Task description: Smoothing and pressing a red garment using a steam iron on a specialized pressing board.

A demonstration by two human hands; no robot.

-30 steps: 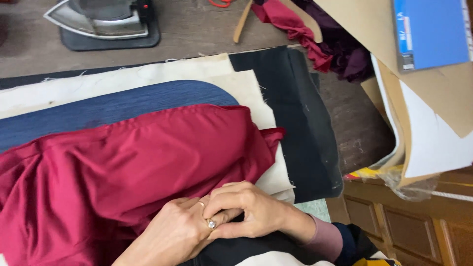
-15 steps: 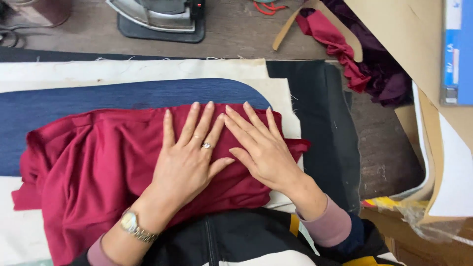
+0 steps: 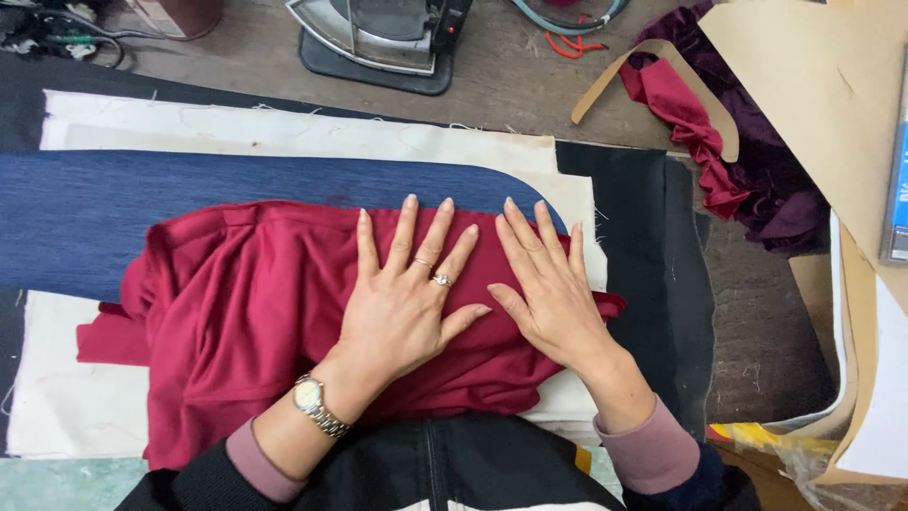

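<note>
Left hand [image 3: 407, 303] lies flat, palm down, fingers spread wide, holding nothing, pressed on the crimson fabric [image 3: 236, 322]; two rings on one finger, one wristwatch [image 3: 315, 405] at the wrist. Right hand [image 3: 549, 293] is just beside it, also flat and spread, holding nothing, thumb tips near each other but apart. Both hands rest on the right part of the crimson fabric, which lies rumpled near the table's front edge, on top of one blue cloth strip [image 3: 142, 218] with a rounded right end. Under that, cream cloth layers [image 3: 284, 132], at least two edges visible, then one black cloth [image 3: 653, 246] toward the right. At the table's far edge: one flat iron [image 3: 378, 33] on a dark mat. Far right corner: one more crimson scrap [image 3: 686, 123] on dark purple cloth [image 3: 776, 199], beside tan card pattern pieces [image 3: 813, 85].
</note>
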